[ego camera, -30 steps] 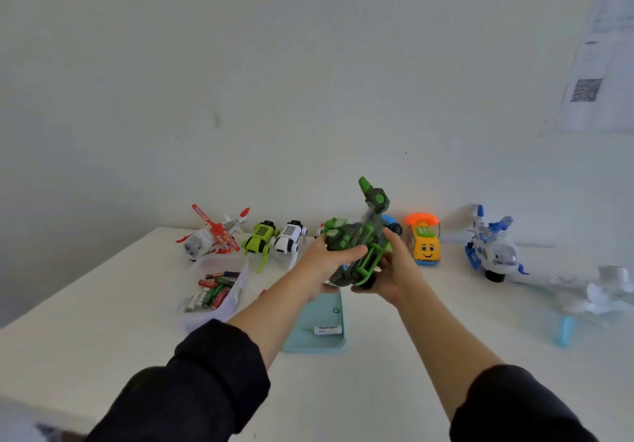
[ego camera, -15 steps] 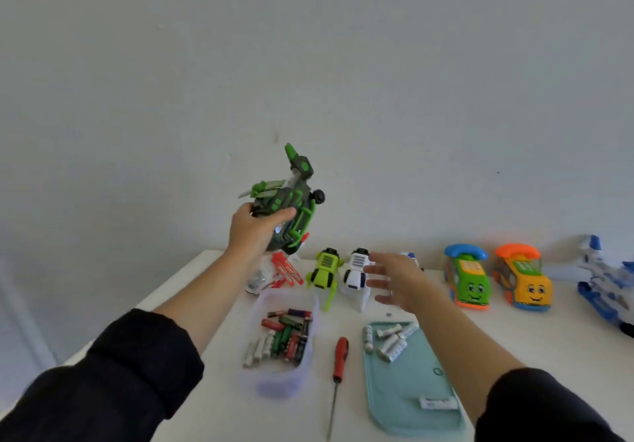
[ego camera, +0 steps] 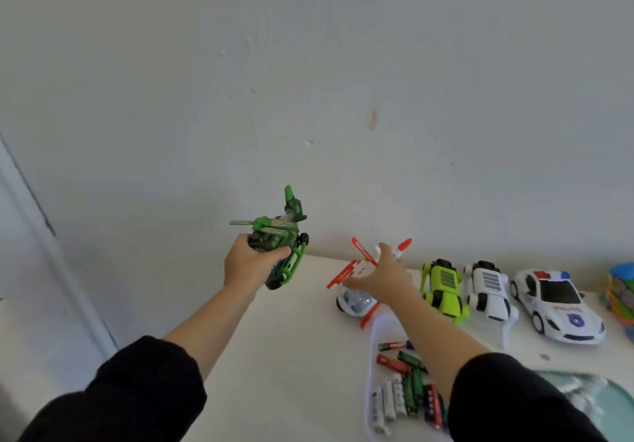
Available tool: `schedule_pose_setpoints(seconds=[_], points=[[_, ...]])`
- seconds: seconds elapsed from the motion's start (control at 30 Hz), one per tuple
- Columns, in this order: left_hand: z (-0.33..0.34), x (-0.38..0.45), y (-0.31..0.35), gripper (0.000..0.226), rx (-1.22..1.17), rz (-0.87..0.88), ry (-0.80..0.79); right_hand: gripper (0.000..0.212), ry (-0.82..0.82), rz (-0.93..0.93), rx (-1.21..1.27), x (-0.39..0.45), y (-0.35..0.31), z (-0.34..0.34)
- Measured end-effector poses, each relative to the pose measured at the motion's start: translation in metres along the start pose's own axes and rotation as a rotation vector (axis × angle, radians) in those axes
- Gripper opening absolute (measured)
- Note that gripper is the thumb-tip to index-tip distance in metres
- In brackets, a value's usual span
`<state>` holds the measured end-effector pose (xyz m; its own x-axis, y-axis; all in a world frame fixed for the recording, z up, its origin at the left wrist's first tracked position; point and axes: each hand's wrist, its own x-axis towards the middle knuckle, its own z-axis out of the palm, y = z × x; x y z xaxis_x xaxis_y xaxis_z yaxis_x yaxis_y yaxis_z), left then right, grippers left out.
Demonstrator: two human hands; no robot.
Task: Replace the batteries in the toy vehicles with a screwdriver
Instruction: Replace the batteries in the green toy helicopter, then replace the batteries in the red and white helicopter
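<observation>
The left hand (ego camera: 247, 266) is gripping the green helicopter (ego camera: 278, 242), raised left of the red helicopter (ego camera: 360, 280). The right hand (ego camera: 380, 278) is reaching over the red helicopter, fingers spread.

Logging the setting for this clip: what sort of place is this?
Probably an indoor room with a work table set up for toy battery swaps. A white table stands against a bare, scuffed wall, with toy vehicles such as a police car lined up and a container of batteries.

Plain indoor room, bare white wall (ego camera: 308, 64), white table (ego camera: 291, 356), toy cars (ego camera: 555, 301)
</observation>
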<state>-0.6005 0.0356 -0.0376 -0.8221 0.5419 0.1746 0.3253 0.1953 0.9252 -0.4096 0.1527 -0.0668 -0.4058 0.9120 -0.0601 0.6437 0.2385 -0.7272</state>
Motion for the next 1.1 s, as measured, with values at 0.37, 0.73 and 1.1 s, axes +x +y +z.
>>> schedule_pose_setpoints(seconds=[0.37,0.73,1.1], points=[[0.052,0.02,-0.057,0.062,0.278,0.013,-0.107,0.095,-0.055,0.026,0.136,0.025,0.007,0.007],[0.082,0.015,-0.052,0.065,0.323,-0.006,-0.202,0.045,0.053,0.143,0.843,0.02,0.012,-0.055],[0.161,-0.05,0.0,0.084,0.434,-0.044,-0.327,0.067,-0.018,0.087,1.234,-0.038,0.084,-0.17]])
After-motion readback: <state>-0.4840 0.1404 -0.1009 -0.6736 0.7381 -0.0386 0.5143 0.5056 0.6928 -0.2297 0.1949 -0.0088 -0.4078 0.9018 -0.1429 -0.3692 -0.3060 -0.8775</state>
